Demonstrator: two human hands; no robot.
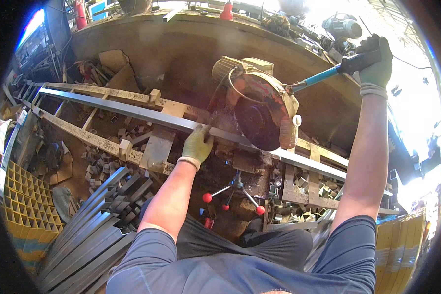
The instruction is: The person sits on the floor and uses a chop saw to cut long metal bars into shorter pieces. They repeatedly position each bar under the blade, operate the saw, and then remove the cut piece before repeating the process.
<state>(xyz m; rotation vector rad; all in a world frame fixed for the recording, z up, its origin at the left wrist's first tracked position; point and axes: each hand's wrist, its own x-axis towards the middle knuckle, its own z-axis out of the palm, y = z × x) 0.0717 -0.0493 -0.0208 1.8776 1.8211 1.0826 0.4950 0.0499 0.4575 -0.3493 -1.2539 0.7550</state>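
A long square metal tube (152, 115) runs from the far left to the right across a low frame. My left hand (199, 145), in a greenish work glove, is closed on the tube left of the saw. High on the right, my gloved right hand (377, 61) is wrapped round the black grip of the saw's blue lever (321, 74). The cut-off saw (267, 93) has its dark round blade (254, 120) lowered at the tube; the exact contact is hard to make out. In front of the tube is a vise handle (237, 185) with red ball knobs.
Several grey square tubes (90, 235) lie stacked at lower left, beside a bundle of yellow tubes (29, 196). Short offcuts (100, 164) cover the ground under the wooden frame rails (78, 128). A curved brown barrier (181, 44) stands behind the saw; an electric motor (342, 27) sits beyond.
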